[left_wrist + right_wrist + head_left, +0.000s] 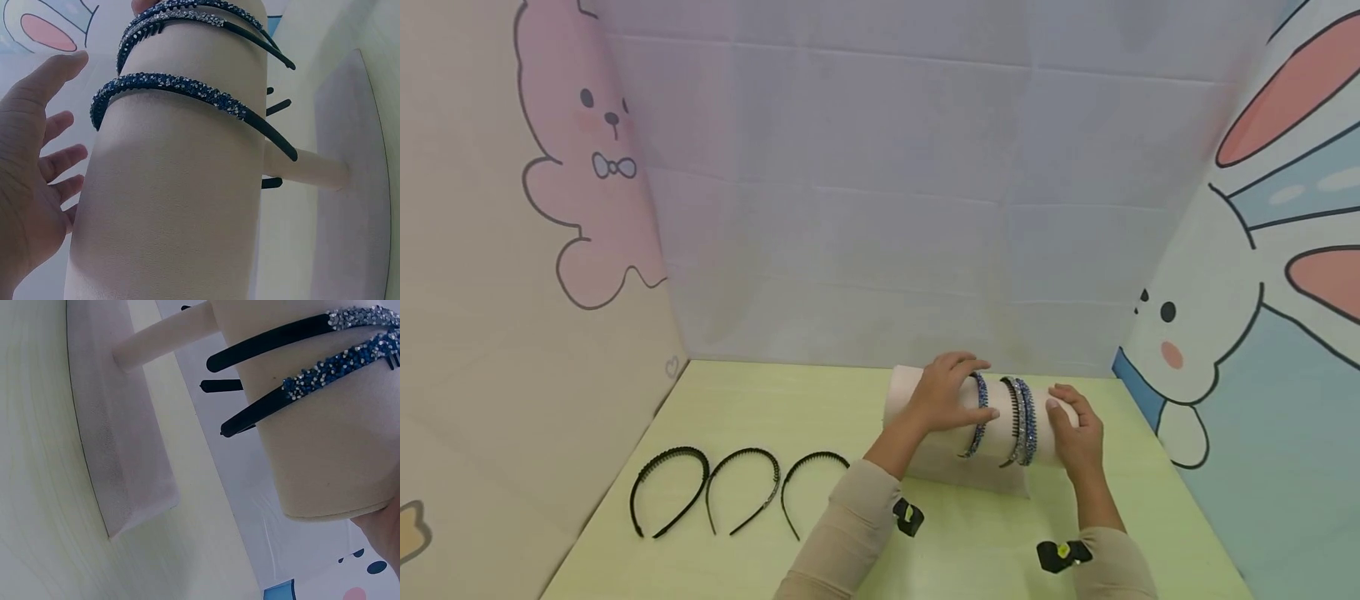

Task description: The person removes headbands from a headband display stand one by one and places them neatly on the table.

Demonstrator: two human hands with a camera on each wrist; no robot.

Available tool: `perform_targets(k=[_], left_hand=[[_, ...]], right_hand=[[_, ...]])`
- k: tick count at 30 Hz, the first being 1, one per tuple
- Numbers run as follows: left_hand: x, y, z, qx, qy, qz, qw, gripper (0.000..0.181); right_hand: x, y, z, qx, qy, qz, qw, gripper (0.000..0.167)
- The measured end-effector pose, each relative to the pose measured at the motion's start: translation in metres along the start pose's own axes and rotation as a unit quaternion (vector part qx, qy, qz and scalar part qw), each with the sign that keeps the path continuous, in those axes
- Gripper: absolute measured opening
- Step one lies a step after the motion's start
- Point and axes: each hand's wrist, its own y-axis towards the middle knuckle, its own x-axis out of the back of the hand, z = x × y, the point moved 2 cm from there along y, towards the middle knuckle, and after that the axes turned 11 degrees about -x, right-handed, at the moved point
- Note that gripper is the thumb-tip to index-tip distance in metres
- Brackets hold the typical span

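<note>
A padded headband display stand [1000,433] lies across the table, its cream roll raised on a post over a grey base [125,456]. Around the roll sit a blue beaded headband [980,417] on the left, and a silver beaded headband [1018,429] beside another blue beaded headband [1031,433] on the right. My left hand [942,396] is spread by the left blue headband, thumb and fingers apart; the left wrist view shows a gap between it and the roll. My right hand [1081,437] grips the roll's right end, some fingers hidden behind it.
Three black toothed headbands, a thick headband [706,471], a middle headband [777,475] and a thin headband [784,483], lie on the pale green table [760,400] at left. My left sleeve partly covers the thin one. Printed walls enclose the table's back and sides.
</note>
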Motion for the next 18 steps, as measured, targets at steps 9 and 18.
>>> perform_targets(k=[9,18], left_hand=[[0.002,0.011,0.014,0.044,-0.122,0.082,0.9881,0.062],[0.000,0.009,0.019,0.074,-0.133,0.091,0.9841,0.063]], right_hand=[[0.000,0.001,0.002,0.001,-0.005,-0.004,1.0000,0.023],[-0.001,0.003,-0.003,0.001,0.005,-0.004,1.0000,0.022]])
